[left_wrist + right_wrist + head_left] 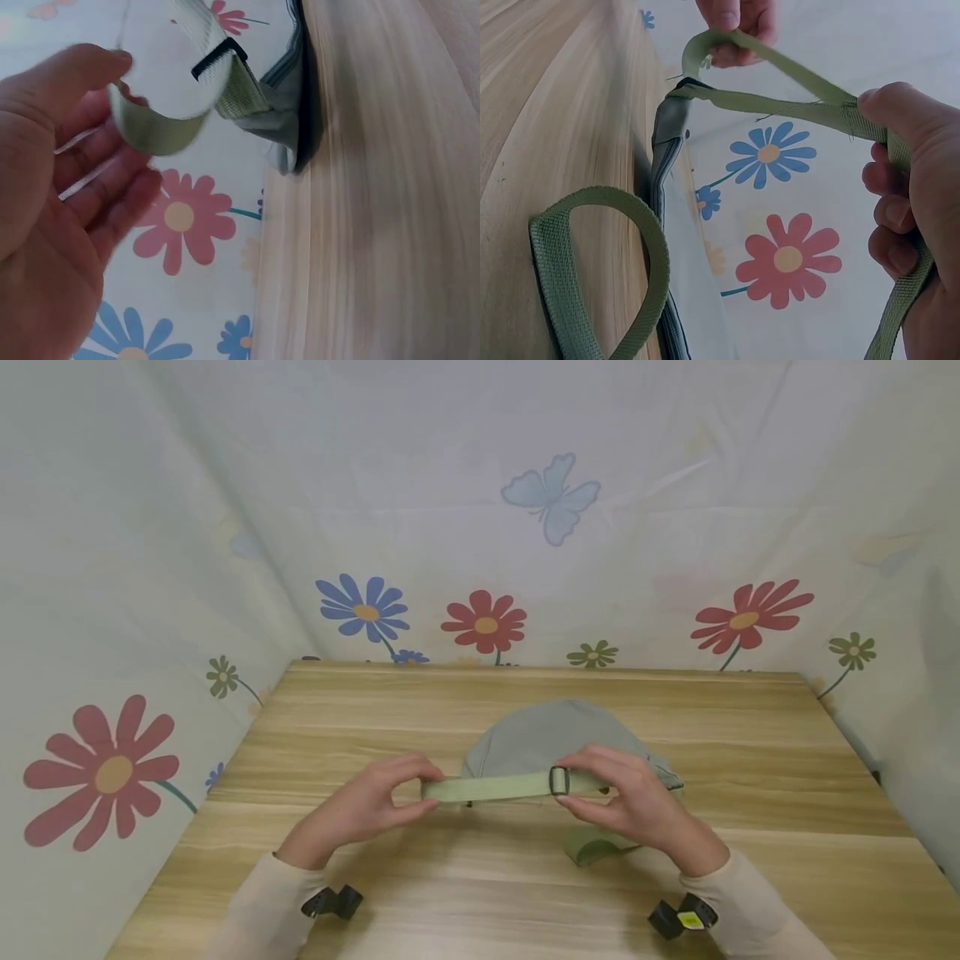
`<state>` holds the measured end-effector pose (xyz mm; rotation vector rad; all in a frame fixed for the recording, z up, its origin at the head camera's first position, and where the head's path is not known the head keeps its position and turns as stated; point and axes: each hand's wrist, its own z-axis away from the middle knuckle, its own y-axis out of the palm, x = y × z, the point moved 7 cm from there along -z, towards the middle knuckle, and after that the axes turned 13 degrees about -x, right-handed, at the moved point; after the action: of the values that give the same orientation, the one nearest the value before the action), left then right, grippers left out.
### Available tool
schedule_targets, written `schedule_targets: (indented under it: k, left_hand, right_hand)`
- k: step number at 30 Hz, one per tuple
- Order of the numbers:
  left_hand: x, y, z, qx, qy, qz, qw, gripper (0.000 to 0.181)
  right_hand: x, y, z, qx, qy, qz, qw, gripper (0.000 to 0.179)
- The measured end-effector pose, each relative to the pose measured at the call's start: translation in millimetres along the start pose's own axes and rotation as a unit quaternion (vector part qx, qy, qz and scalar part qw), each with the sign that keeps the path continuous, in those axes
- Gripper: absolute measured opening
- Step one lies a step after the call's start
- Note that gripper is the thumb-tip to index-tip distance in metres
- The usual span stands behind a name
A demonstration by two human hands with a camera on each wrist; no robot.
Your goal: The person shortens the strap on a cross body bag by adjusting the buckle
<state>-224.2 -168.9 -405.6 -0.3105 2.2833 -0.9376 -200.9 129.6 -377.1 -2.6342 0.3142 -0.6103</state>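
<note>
A grey-green bag [558, 739] with a rounded top lies on the table, partly behind the hands. Its light green webbing strap [487, 788] is stretched sideways in front of it. My left hand [371, 800] pinches the folded end of the strap between thumb and fingers; in the right wrist view the strap bends there in a loop. My right hand [641, 797] holds the strap by the black slider buckle [552, 781], thumb and forefinger at its right side. Beneath that hand, a loose strap loop [592, 196] hangs down beside the bag. Part of the bag's right side is hidden.
The wood-grain table [360, 702] reaches back to a pale curtain [420, 485] printed with flowers and a butterfly. Similar cloth hangs along both sides. Black camera mounts [348, 902] sit at the two wrists.
</note>
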Motion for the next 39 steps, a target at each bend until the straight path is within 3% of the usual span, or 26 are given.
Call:
schedule_targets:
  k: [3,7,11,15,19,28,34,39]
  left_hand:
    - [-3.9,10.8,-8.1,0.028,-0.008,-0.028,0.9992,0.035]
    - [-23.2,32.1,-26.0,0.046,-0.005,-0.042,0.9981,0.047]
    - [-48.9,51.6,-45.7,0.006,0.03,-0.035,0.9989,0.056]
    - [-64.7,61.8,-57.6,-0.051,0.06,-0.025,0.9966,0.048]
    - [-67.5,62.3,-59.0,-0.077,0.067,-0.017,0.9946,0.036]
    - [-60.0,51.2,-53.1,-0.07,0.055,-0.01,0.996,0.033]
    - [-62.0,52.7,-54.1,-0.078,0.035,0.024,0.9961,0.041]
    - [-62.1,52.6,-55.2,-0.084,0.025,0.055,0.9946,0.033]
  right_hand:
    - [0.9,1.3,-1.1,-0.008,0.002,0.006,0.9999,0.027]
    - [2.6,6.5,-3.0,-0.012,0.0,0.01,0.9999,0.03]
    - [6.3,13.5,-5.4,-0.01,-0.009,0.004,0.9999,0.033]
    - [9.1,17.8,-6.4,-0.006,-0.008,-0.005,0.9999,0.032]
    - [9.0,16.4,-5.1,0.004,-0.001,-0.001,1.0,0.033]
    - [4.2,0.0,2.2,0.004,-0.023,0.035,0.9991,0.03]
    - [6.1,3.8,5.2,-0.007,-0.018,0.022,0.9996,0.029]
    - [7.3,5.6,5.2,-0.019,-0.011,0.008,0.9997,0.025]
